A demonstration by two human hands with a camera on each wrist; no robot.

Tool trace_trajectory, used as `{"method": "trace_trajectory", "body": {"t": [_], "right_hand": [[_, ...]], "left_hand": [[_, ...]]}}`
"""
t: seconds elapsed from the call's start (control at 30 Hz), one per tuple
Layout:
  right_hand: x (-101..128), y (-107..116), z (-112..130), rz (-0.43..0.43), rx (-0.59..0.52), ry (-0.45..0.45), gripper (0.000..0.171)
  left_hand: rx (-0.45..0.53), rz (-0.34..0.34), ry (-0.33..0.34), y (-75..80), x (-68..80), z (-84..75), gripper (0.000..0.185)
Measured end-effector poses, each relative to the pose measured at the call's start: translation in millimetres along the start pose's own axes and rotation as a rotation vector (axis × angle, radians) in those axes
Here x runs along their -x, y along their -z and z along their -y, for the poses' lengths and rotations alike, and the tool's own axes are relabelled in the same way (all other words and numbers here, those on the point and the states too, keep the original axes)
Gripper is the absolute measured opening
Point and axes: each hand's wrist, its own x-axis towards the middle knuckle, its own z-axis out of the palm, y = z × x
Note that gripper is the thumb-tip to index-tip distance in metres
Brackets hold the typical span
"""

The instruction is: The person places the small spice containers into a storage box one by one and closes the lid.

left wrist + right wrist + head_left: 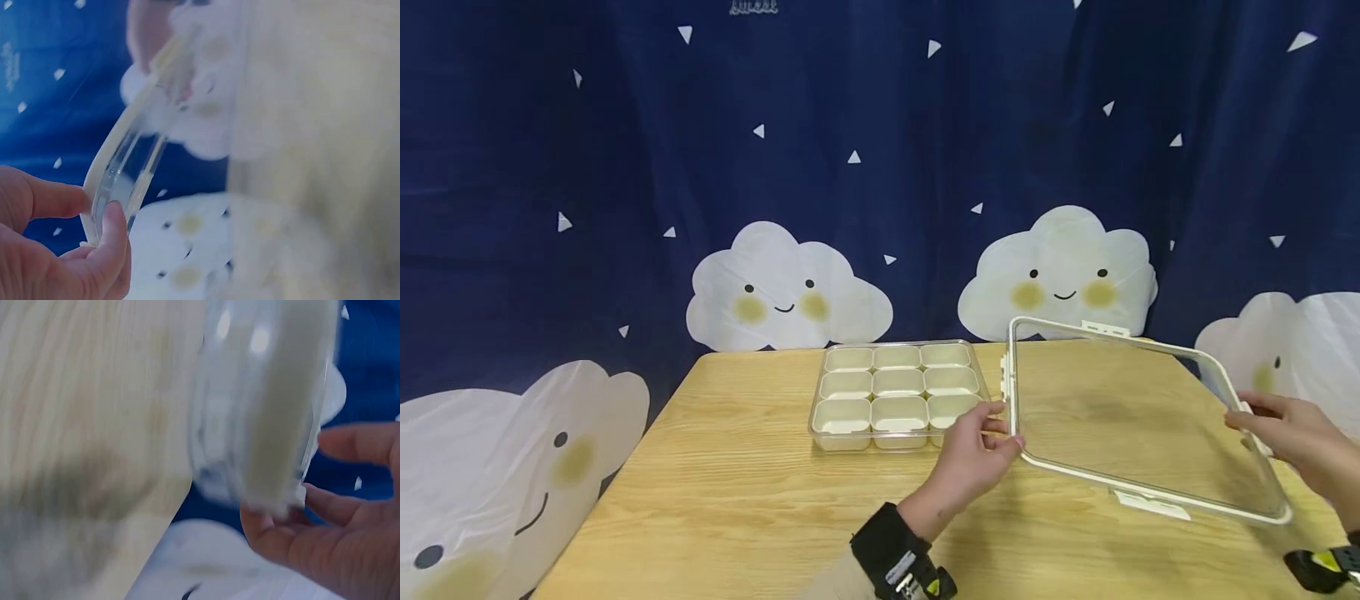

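Both hands hold a clear lid (1127,417) with a cream rim, raised and tilted over the right side of the table. My left hand (973,454) pinches its left edge between thumb and fingers; the left wrist view has the cream rim (107,165) between them. At the opposite edge, my right hand (1296,433) grips beside a side latch, and the lid looks blurred in the right wrist view. Left of the lid stands a clear box (880,435) with several cream compartments (899,383) in rows, their insides showing from above.
A light wooden table (722,492) lies under everything. Behind it hangs a dark blue curtain (820,183) with white triangles and smiling clouds (782,287). The lid's upper rim overlaps one cloud in the head view.
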Motion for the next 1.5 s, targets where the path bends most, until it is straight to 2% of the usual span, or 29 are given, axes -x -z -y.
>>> {"method": "trace_trajectory", "body": {"t": [0.17, 0.27, 0.37, 0.5, 0.57, 0.67, 0.8, 0.87, 0.97, 1.1, 1.27, 1.4, 1.5], "right_hand": [[-10.9, -18.3, 32.4, 0.087, -0.028, 0.104, 0.072], [-15.6, -35.4, 53.9, 0.084, -0.077, 0.171, 0.073], [-21.6, -53.9, 79.1, 0.07, -0.165, 0.203, 0.073], [-32.4, -77.9, 113.5, 0.06, -0.366, 0.154, 0.072], [-37.2, -88.9, 128.9, 0.063, -0.503, 0.109, 0.063], [-43.3, -105.7, 149.1, 0.053, -0.669, 0.049, 0.04], [-49.9, -128.6, 169.6, 0.025, -0.766, -0.035, 0.015], [-53.4, -139.2, 175.8, 0.015, -0.783, -0.066, 0.013], [-59.1, -154.1, 180.5, -0.003, -0.737, -0.057, 0.025], [-65.9, -171.1, 182.7, -0.039, -0.519, 0.033, 0.048], [-72.5, -186.0, 186.1, -0.047, -0.335, 0.087, 0.048], [-77.8, -195.4, 189.5, -0.043, -0.277, 0.079, 0.05], [-82.6, -202.6, 191.1, -0.035, -0.276, 0.076, 0.049]], "left_hand": [[0.022, -0.054, -0.041, 39.1, -3.1, -9.7, 0.048], [0.062, -0.082, -0.013, 64.5, -4.4, -11.2, 0.049], [0.1, -0.118, 0.024, 90.9, -6.1, -10.8, 0.051], [0.116, -0.186, 0.068, 125.5, -6.4, -9.6, 0.051], [0.097, -0.217, 0.078, 142.3, -5.8, -7.9, 0.05], [0.066, -0.257, 0.109, 166.0, -5.4, -3.9, 0.049], [-0.002, -0.286, 0.157, 191.7, -5.5, 2.9, 0.05], [-0.044, -0.293, 0.186, 200.8, -5.6, 7.5, 0.051], [-0.115, -0.307, 0.228, 209.9, -6.5, 15.6, 0.048], [-0.201, -0.335, 0.269, 215.9, -9.1, 27.3, 0.04], [-0.272, -0.388, 0.272, 220.6, -11.0, 40.0, 0.034], [-0.296, -0.417, 0.271, 224.3, -9.7, 48.2, 0.032], [-0.338, -0.435, 0.256, 226.7, -7.5, 54.2, 0.031]]}}
